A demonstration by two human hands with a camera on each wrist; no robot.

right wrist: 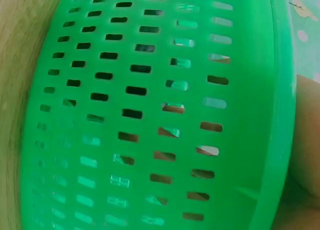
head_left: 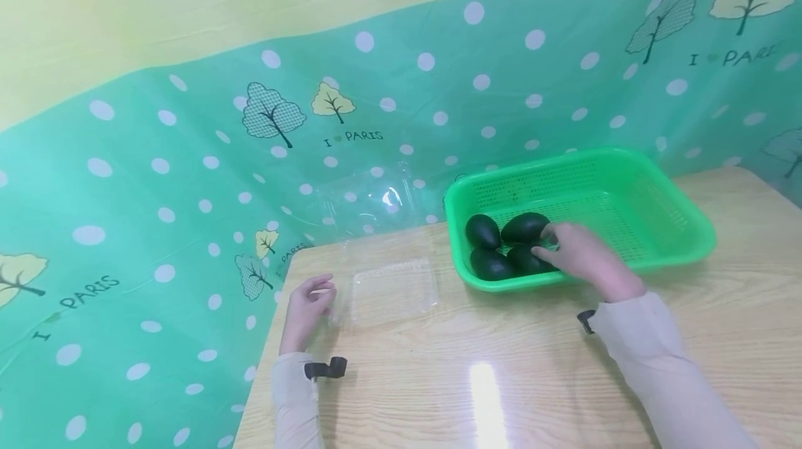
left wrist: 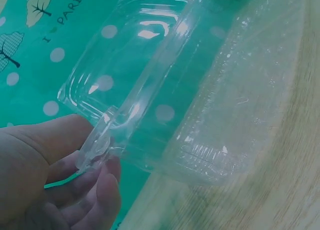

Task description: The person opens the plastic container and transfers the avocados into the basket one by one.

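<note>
My left hand (head_left: 310, 304) is at the left side of a clear plastic clamshell container (head_left: 395, 289). In the left wrist view the left thumb and fingers (left wrist: 109, 190) pinch a corner of its rim; the clear lid (left wrist: 130, 45) stands raised. My right hand (head_left: 581, 254) reaches over the front rim of a green basket (head_left: 679, 247). Its thumb and fingers are apart, right at the right ends of dark avocados (head_left: 525, 227) grouped in the basket's left end. The right wrist view shows mostly the basket's slotted wall (right wrist: 165, 105), which hides the fingertips.
A pale wood-grain table (head_left: 426, 372) carries the container and the basket. Behind it hangs a green printed cloth (head_left: 207, 205) with white dots and trees. Each sleeve has a black wrist mount (head_left: 327, 368).
</note>
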